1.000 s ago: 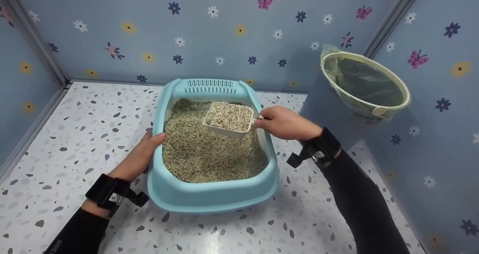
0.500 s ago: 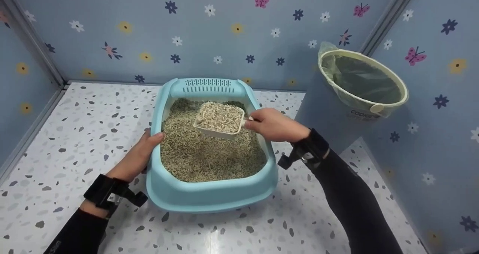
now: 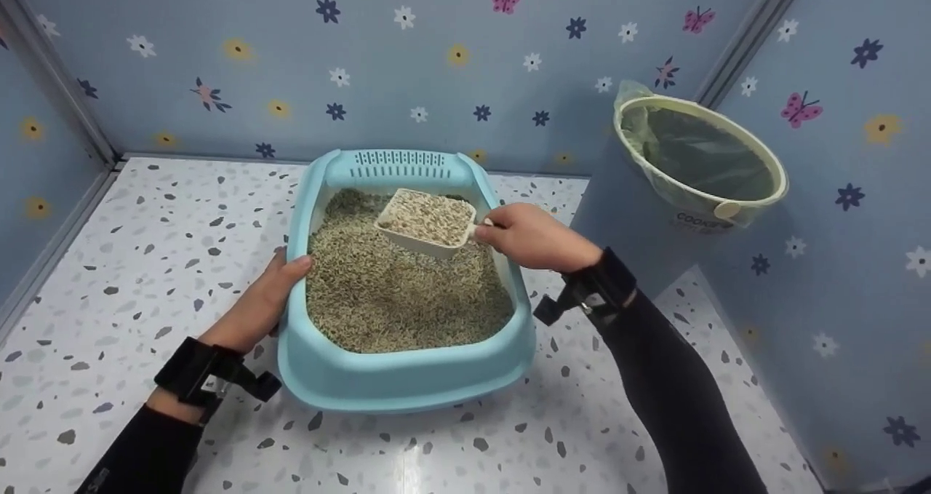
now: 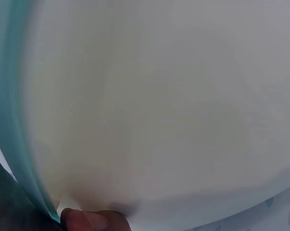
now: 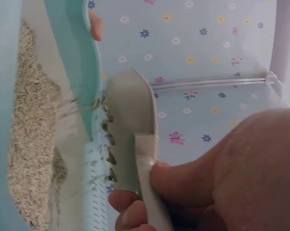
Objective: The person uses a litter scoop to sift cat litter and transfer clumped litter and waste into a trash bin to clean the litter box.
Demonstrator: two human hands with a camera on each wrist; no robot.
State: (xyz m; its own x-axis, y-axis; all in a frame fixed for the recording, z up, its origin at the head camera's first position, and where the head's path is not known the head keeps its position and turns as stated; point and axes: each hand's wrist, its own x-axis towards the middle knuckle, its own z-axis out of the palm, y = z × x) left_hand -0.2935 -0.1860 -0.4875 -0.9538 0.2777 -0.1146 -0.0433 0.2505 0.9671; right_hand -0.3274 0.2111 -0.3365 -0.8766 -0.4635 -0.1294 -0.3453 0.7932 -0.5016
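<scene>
My right hand (image 3: 538, 239) grips the short handle of a cream litter scoop (image 3: 429, 245), heaped with pale pellet litter. The scoop hangs over the back half of a light blue litter box (image 3: 407, 381). Loose litter (image 3: 378, 290) covers the box floor. In the right wrist view, granules drop through the slots under the scoop (image 5: 130, 106). My left hand (image 3: 254, 305) holds the box's left rim, thumb over the top and the other fingers mostly hidden outside. The left wrist view shows the box's pale side (image 4: 159, 106) close up, with fingertips (image 4: 89, 220) below it.
A bin (image 3: 654, 217) with a cream rim and a bag liner stands at the back right. Blue flowered panels (image 3: 407, 65) enclose the back and both sides. The box sits on a white speckled surface (image 3: 167, 247).
My right hand has carried the scoop a little left over the box, and the scoop has tipped slightly. Its heap of litter has gone down. My left hand keeps its hold on the rim.
</scene>
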